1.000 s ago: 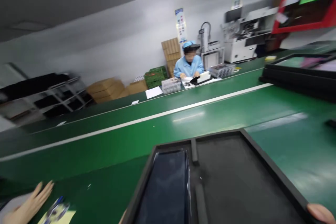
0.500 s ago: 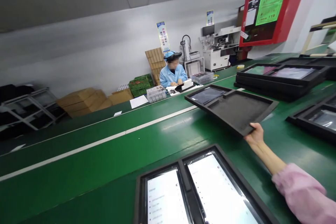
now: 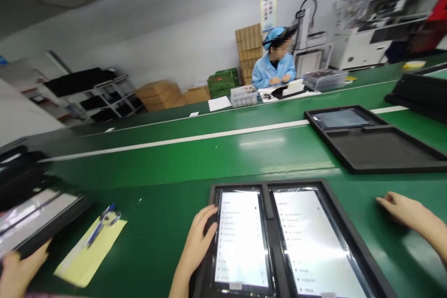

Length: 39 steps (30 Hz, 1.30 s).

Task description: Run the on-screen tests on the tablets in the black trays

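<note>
A black two-compartment tray lies at the bottom centre, holding a left tablet and a right tablet, both with lit white screens. My left hand is on its left rim, fingers and thumb at the edge beside the left tablet. Out to the right, my right hand is over the green surface with its fingers curled together and nothing visible in them. Beyond it lies a second tray, with a dark-screened tablet in its far compartment and its near compartment bare.
At far left another person's hand touches a tray with tablets. Between that tray and mine are yellow paper and blue pens. Across the green belt sits a person in blue. Dark trays stand right.
The view has swung left. My right hand has let go of the second tray, which now lies flat on the green surface. My left hand has come into view on the near tray.
</note>
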Each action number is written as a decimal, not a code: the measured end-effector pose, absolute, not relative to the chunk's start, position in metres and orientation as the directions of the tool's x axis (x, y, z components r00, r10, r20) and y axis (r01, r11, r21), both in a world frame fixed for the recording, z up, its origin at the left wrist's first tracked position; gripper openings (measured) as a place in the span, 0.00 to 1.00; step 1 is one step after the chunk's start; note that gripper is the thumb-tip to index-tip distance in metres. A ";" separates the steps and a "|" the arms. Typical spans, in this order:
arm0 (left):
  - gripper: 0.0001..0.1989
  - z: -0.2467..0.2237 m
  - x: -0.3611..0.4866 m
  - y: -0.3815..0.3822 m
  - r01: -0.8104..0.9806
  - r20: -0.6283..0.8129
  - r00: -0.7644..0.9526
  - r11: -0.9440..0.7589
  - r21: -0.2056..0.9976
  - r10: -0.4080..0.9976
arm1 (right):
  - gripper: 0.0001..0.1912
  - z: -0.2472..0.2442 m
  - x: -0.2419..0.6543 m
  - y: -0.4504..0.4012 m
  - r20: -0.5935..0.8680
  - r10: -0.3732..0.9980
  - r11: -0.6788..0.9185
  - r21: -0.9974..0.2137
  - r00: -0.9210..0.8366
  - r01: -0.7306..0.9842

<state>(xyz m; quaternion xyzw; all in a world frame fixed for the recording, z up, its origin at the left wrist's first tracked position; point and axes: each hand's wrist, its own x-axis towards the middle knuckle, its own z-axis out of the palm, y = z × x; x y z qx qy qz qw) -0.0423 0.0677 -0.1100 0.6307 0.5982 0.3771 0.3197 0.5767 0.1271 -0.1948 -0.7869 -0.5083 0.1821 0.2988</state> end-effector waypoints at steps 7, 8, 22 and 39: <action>0.24 -0.112 -0.023 0.106 0.665 0.138 -0.004 -0.100 0.740 0.990 | 0.27 -0.193 0.448 0.130 0.307 0.948 0.113 -0.572 0.084 0.813; 0.24 -0.116 -0.025 0.102 0.669 0.124 -0.004 -0.090 0.737 0.992 | 0.30 -0.190 0.437 0.131 0.371 0.925 0.136 -0.517 0.078 0.845; 0.56 -0.108 -0.012 0.040 0.776 -0.181 -0.006 0.119 0.620 0.983 | 0.16 -0.137 0.373 0.042 0.442 0.586 0.773 -0.052 -0.679 0.632; 0.20 -0.121 -0.007 0.000 0.886 0.437 0.142 -0.311 0.344 0.888 | 0.18 -0.144 0.379 0.034 0.494 0.602 0.767 -0.139 -0.628 0.626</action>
